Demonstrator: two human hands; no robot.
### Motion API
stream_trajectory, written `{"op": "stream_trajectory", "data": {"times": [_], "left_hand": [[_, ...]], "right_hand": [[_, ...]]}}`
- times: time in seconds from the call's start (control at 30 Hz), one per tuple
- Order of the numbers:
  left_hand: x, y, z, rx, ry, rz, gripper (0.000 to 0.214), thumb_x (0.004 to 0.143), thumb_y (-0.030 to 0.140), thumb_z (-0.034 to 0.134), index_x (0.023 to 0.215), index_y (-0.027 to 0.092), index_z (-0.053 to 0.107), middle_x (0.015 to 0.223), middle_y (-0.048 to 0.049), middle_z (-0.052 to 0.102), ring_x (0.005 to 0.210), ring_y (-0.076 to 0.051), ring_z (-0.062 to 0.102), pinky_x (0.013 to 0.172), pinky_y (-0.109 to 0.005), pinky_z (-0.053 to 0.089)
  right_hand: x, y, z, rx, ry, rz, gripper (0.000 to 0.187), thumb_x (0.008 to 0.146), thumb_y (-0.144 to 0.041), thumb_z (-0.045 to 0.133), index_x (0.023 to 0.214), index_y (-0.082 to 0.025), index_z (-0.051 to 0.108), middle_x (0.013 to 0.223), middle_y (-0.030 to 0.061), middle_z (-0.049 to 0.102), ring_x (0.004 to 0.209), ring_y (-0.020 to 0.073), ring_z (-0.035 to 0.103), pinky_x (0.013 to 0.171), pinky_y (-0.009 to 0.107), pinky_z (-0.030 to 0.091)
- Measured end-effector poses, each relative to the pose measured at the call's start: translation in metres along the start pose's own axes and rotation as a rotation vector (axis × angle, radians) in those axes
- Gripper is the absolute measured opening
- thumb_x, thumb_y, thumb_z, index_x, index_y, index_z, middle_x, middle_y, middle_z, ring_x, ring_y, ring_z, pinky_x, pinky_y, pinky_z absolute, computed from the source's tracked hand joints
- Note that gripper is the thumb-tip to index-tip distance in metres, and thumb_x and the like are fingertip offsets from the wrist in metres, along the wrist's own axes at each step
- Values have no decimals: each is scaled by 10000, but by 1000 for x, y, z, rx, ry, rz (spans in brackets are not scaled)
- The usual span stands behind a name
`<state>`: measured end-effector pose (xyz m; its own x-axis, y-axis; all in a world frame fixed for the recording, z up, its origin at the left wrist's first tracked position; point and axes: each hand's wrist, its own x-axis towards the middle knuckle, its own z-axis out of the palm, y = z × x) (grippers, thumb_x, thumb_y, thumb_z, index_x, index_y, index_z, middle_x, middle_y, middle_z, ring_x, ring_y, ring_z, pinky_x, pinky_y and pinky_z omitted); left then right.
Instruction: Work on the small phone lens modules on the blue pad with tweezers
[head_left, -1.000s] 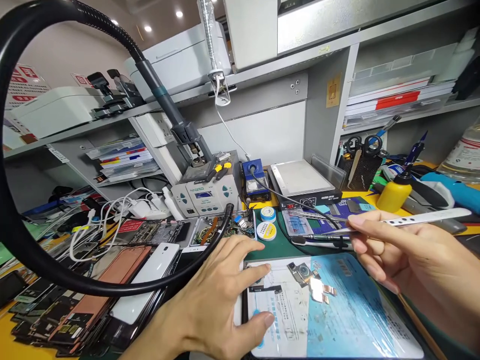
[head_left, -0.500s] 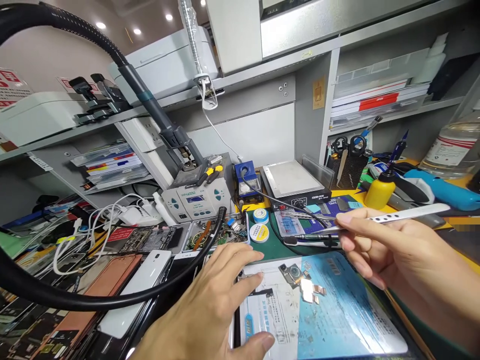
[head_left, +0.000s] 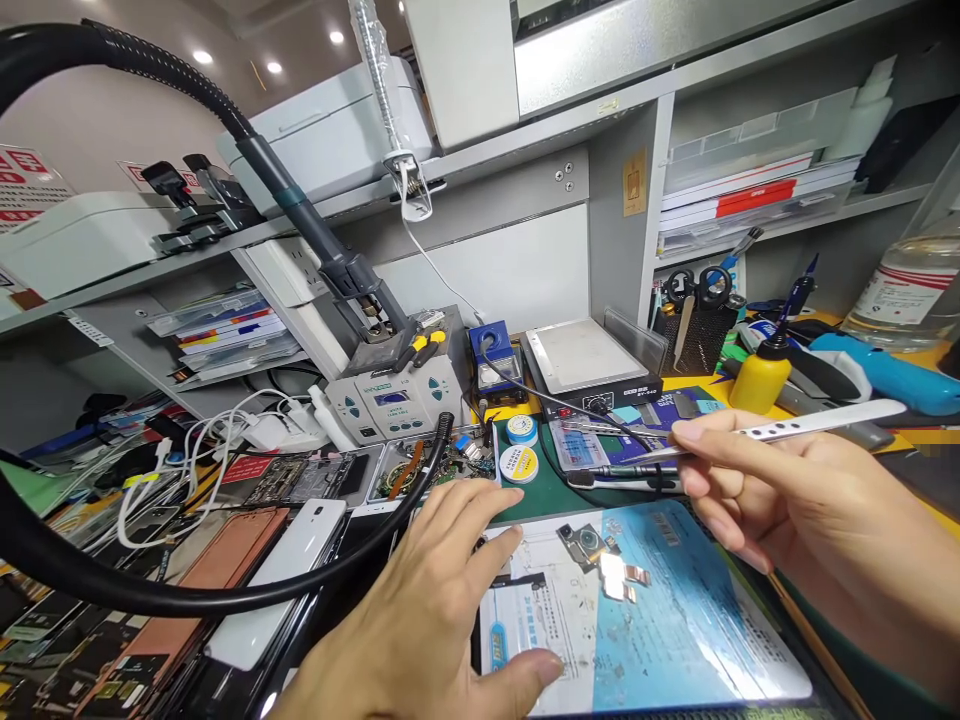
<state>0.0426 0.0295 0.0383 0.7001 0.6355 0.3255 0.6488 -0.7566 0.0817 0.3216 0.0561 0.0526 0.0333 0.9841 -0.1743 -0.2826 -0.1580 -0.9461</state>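
Note:
My right hand (head_left: 772, 500) pinches metal tweezers (head_left: 821, 420) with a row of holes in the handle; their tips point left, above the bench. With fingers spread, my left hand (head_left: 442, 600) hovers at the left edge of a blue and white printed sheet (head_left: 697, 620). It covers part of the sheet, and whether it touches anything beneath is hidden. On the sheet lie a dual camera module (head_left: 581, 542) and a shiny metal part with copper-coloured tabs (head_left: 619, 575). A black-edged piece (head_left: 517, 582) shows between my left thumb and forefinger.
A black hose (head_left: 225, 597) curves across the left foreground over several phones, including a white one (head_left: 277, 590). Behind stand a grey control unit (head_left: 397, 390), a parts tray (head_left: 480, 470), small round tins (head_left: 519, 463) and a flat heating plate (head_left: 585, 360). A yellow bottle (head_left: 761, 375) stands at right.
The view has shifted slightly. My left thumb has moved a little to the right over the sheet. The tweezers stay in my right hand.

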Motion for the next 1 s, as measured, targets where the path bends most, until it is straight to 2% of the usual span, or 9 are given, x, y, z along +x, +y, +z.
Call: {"op": "stream_trajectory", "data": {"times": [0.13,0.23,0.37,0.5,0.77,1.0], "left_hand": [[0,0,0,-11,-39,-31,698,751,490,749,1303,94,587,1478,-216,494,1380,-395,451,1117,-630,437],[0,-2,0,-28,-32,-40,705,752,485,750,1310,91,576,1468,-217,493,1378,-387,448,1127,-619,428],[1,-2,-1,-51,17,-46,613,738,451,763,1217,99,613,1411,-209,519,1341,-364,466,1115,-575,447],[-1,-1,-3,-50,37,-25,563,733,432,765,1166,98,634,1369,-203,544,1313,-353,484,1102,-561,456],[2,0,-2,-33,71,60,591,725,428,777,1176,80,619,1366,-214,562,1319,-357,500,1097,-573,463],[-5,0,3,116,52,149,697,802,592,706,1234,61,577,1410,-238,552,1374,-378,444,1148,-606,394]], "right_hand": [[1,1,1,-13,-14,-23,357,672,-412,878,523,-170,663,541,14,569,435,96,430,356,163,384],[1,1,1,-19,-13,-22,311,674,-403,877,579,-177,685,551,4,565,435,98,429,354,163,382],[2,3,-2,-6,12,-17,266,631,-377,893,655,-195,701,595,1,590,447,108,442,349,169,389],[4,5,-4,-17,19,-3,281,628,-392,885,638,-191,689,582,1,573,445,106,444,354,164,400],[3,2,-2,-33,47,-25,308,601,-410,894,630,-188,682,569,11,581,428,105,436,327,163,388],[4,-1,0,-43,31,-48,342,603,-446,894,605,-179,679,555,15,586,404,96,434,317,165,379]]}}
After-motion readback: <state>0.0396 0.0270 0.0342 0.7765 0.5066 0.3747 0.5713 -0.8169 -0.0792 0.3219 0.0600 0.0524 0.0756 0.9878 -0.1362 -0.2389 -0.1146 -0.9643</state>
